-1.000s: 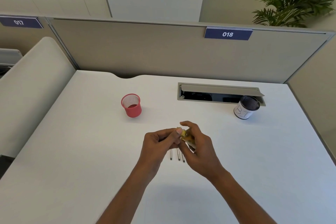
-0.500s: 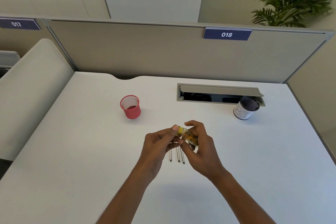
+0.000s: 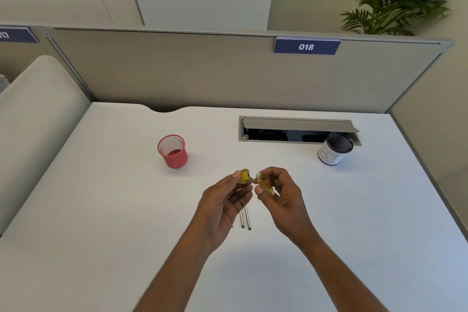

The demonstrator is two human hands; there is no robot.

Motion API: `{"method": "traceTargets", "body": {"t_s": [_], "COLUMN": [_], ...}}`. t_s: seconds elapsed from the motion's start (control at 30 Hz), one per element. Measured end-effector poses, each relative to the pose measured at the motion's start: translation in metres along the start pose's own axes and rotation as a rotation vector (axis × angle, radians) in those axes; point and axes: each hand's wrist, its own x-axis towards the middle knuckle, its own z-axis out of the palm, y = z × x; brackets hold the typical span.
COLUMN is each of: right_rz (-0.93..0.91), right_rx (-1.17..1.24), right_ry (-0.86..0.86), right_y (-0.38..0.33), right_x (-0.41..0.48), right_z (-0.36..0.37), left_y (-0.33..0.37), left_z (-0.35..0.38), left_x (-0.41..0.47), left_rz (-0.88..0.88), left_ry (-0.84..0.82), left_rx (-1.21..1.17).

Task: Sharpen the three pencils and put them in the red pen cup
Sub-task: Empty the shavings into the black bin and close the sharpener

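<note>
My left hand [image 3: 224,206] pinches a small yellow sharpener piece [image 3: 244,176] between thumb and fingers. My right hand [image 3: 281,196] holds the amber see-through sharpener container [image 3: 264,181] just to its right; a small gap separates the two parts. Both are held above the desk. Beneath my hands lie the dark pencils [image 3: 245,216], side by side, mostly hidden; only their near ends show. The red mesh pen cup [image 3: 173,151] stands upright and empty to the far left of my hands.
A white-labelled black mesh cup [image 3: 334,148] stands at the right by an open cable tray [image 3: 296,130] set into the white desk [image 3: 101,210]. A grey partition [image 3: 202,71] closes the back, with a padded divider on the left.
The sharpener was in one piece between both hands; now it is pulled apart, the yellow piece in my left hand and the amber container in my right.
</note>
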Motion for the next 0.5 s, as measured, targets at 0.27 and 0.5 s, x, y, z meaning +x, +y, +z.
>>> {"method": "traceTargets", "body": {"t_s": [0.27, 0.5], "right_rz": [0.116, 0.177], "right_rx": [0.162, 0.157], "right_ry": [0.185, 0.327], "right_y": [0.013, 0.037], "right_x": [0.032, 0.078], "right_z": [-0.051, -0.133], "left_y": [-0.001, 0.0], "left_z": [-0.001, -0.008], "left_x": [0.02, 0.043], "left_rz": [-0.024, -0.008], "left_ry": [-0.005, 0.006], "left_rx": [-0.122, -0.135]}}
